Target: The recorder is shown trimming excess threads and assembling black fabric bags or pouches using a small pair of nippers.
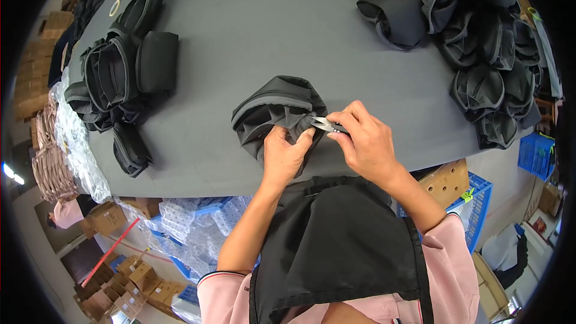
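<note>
One black pouch (279, 93) in left grip (283, 155)

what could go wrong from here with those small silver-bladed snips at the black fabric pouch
The small, silver-bladed snips with dark handles, held in the bare right hand, point toward the thumb of the bare left hand, so a slip might nick it.

The blades also sit right at the gathered cloth of the black fabric pouch with grey edging, so a careless snip could cut the material.
</note>
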A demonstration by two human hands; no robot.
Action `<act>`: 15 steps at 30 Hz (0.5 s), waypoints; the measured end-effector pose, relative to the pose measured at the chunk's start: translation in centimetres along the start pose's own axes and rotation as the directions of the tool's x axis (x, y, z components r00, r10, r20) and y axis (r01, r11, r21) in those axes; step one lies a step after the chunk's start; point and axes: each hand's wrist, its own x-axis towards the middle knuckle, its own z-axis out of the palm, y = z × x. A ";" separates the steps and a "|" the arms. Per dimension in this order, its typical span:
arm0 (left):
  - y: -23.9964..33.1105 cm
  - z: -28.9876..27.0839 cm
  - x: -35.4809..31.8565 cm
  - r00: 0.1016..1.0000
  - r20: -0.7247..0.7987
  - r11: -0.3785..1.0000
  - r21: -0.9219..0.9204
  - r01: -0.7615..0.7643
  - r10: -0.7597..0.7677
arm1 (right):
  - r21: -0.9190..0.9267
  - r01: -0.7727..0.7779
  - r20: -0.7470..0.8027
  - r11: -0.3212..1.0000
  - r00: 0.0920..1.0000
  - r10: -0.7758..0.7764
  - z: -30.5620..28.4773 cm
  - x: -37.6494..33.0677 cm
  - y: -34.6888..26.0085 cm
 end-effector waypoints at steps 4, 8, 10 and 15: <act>0.0 -0.2 -0.1 0.998 0.013 0.990 0.126 0.065 -0.067 | -0.044 0.013 0.074 0.999 0.997 -0.009 -0.7 0.6 0.1; 0.2 -0.1 -0.3 1.000 0.018 0.997 0.074 0.003 -0.004 | -0.091 0.174 0.134 0.981 0.978 -0.161 -1.5 1.7 0.9; 0.1 -0.3 -0.3 0.998 0.030 0.991 0.126 0.052 -0.056 | -0.075 0.192 0.190 0.979 0.966 -0.175 -2.0 2.2 1.3; 0.6 -0.7 -0.2 0.999 0.044 0.974 0.228 0.015 -0.025 | 0.088 0.182 0.287 0.979 0.937 -0.200 -2.0 2.8 2.9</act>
